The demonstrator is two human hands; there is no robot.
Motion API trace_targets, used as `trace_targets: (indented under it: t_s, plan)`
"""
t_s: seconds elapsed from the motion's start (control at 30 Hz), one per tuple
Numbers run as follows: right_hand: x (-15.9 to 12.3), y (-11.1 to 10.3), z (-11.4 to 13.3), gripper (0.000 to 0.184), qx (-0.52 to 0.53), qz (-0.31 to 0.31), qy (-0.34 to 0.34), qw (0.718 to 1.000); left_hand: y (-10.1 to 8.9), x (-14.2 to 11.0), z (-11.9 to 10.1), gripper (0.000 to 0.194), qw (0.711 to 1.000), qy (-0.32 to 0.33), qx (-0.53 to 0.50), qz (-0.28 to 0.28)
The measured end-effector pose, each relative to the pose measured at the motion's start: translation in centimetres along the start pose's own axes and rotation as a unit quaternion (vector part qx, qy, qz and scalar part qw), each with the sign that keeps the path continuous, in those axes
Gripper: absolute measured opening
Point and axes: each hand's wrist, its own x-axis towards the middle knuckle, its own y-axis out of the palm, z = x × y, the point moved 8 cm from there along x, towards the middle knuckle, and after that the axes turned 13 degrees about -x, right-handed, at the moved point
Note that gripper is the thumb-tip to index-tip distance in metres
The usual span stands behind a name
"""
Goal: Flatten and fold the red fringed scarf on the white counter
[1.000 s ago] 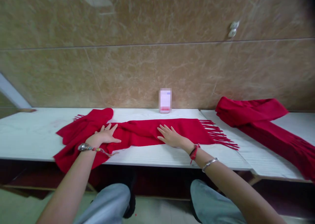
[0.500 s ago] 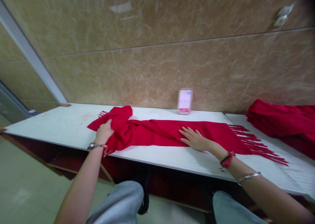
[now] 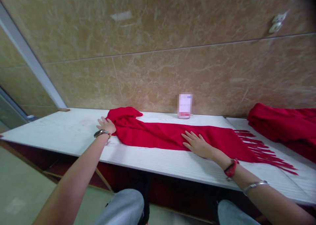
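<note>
A red fringed scarf [image 3: 158, 134] lies lengthwise along the white tabletop [image 3: 81, 123]. Its right stretch is fairly flat, and the fringe spreads out at the right end. The left end is bunched and folded over toward the wall. Against the left edge of that bunch rests my left hand [image 3: 107, 125], open with fingers spread. My right hand [image 3: 197, 145] lies flat and open on the scarf's middle-right part, fingers apart.
At the right end sits a heap of red cloth [image 3: 281, 123]. A phone-like upright object [image 3: 185, 105], blurred out, leans near the tiled wall [image 3: 153, 76]. Below the tabletop are dark open shelves [image 3: 172, 193]. A small white fixture [image 3: 277, 22] is on the wall.
My left hand has opened from its grip on the scarf's left part, which is now bunched farther right and back, its left fringe no longer visible. My right hand stays flat on the scarf.
</note>
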Motion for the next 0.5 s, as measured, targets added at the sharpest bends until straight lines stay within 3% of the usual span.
trace_targets:
  t_s: [0.07, 0.1, 0.17, 0.2, 0.27, 0.37, 0.5]
  plan:
    - [-0.1, -0.4, 0.1, 0.043, 0.004, -0.004, -0.003, 1.000, -0.4, -0.1, -2.2, 0.057, 0.998, -0.002, 0.016, -0.056]
    - [-0.1, -0.6, 0.1, 0.043, 0.010, -0.010, -0.002, 1.000, -0.3, 0.0, -4.5, 0.057, 0.996, 0.052, 0.021, -0.062]
    - [-0.2, -1.1, 0.1, 0.045, 0.026, -0.023, 0.005, 0.999, 1.5, -0.6, -10.6, 0.061, 0.969, 0.244, 0.017, 0.017]
    - [-0.2, -1.3, 0.1, 0.046, 0.035, -0.028, 0.007, 0.999, 2.6, -1.2, -13.0, 0.063, 0.949, 0.307, 0.020, 0.062]
    - [-0.3, -1.5, 0.2, 0.048, 0.051, -0.032, 0.005, 0.998, 4.6, -1.8, -16.3, 0.062, 0.919, 0.368, 0.029, 0.138]
    - [-0.4, -1.6, 0.2, 0.050, 0.074, -0.024, 0.001, 0.997, 5.8, -1.9, -18.4, 0.048, 0.902, 0.387, 0.045, 0.185]
    - [-0.4, -1.7, 0.0, 0.051, 0.093, -0.016, 0.007, 0.995, 2.8, -2.2, -18.3, 0.034, 0.911, 0.395, 0.021, 0.118]
